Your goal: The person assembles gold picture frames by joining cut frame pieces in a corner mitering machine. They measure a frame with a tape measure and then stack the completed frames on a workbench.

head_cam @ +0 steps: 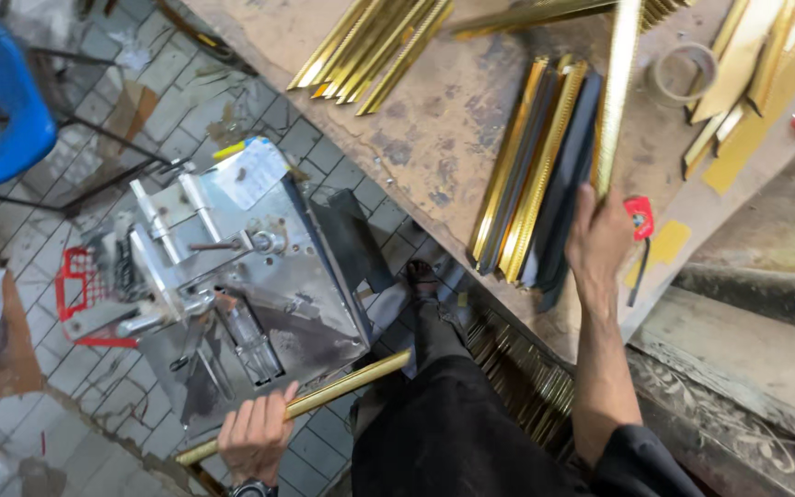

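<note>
Gold moulding strip [315,402] sits clamped in the left hand [255,437], fingers wrapped round it at six o'clock, below the metal cutting machine [232,276]. At three o'clock, the right hand [597,241] closes its grip on another gold strip [616,92] above the bench [434,120], beside stacked mouldings [531,170].

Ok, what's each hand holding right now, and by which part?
The left hand grips a gold strip near its lower end. The right hand grips a second gold strip at its near end, over the workbench.
</note>
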